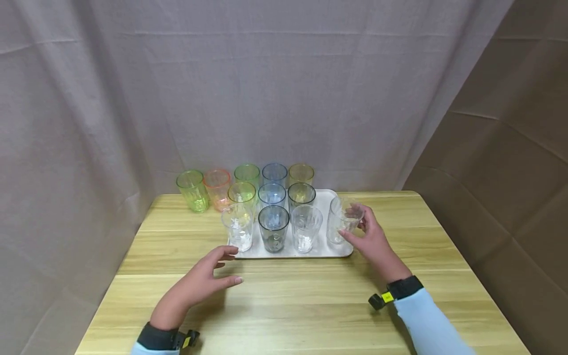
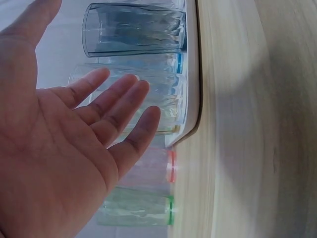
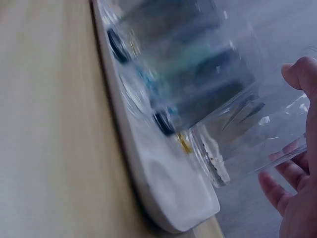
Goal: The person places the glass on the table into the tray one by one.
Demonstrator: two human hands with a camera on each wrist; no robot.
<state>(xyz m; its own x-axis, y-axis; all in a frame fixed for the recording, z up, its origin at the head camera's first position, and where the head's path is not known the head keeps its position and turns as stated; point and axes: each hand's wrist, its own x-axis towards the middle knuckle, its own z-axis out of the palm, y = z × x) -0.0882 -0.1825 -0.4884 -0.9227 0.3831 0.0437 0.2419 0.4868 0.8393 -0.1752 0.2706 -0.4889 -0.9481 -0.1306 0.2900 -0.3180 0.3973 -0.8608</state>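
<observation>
My right hand (image 1: pixel 374 241) holds a clear glass tumbler (image 1: pixel 338 228) between thumb and fingers, over the right end of a white tray (image 1: pixel 326 199). In the right wrist view the tumbler's base (image 3: pixel 215 166) shows close over the tray. My left hand (image 1: pixel 201 281) is off the tray's front left corner, fingers apart and palm empty. Nearest to it stands another clear tumbler (image 1: pixel 239 229). A smoky grey tumbler (image 1: pixel 273 231) and a further clear tumbler (image 1: pixel 306 229) complete the tray's front row.
Behind the front row stand yellow (image 1: pixel 241 192), blue (image 1: pixel 272 195) and dark grey (image 1: pixel 301 193) tumblers, with green, blue and amber ones farther back. Left of the tray, a green tumbler (image 1: pixel 193 192) and an orange tumbler (image 1: pixel 218 190) stand on the wooden table (image 1: pixel 288 305). Grey curtain (image 1: pixel 266 98) hangs behind.
</observation>
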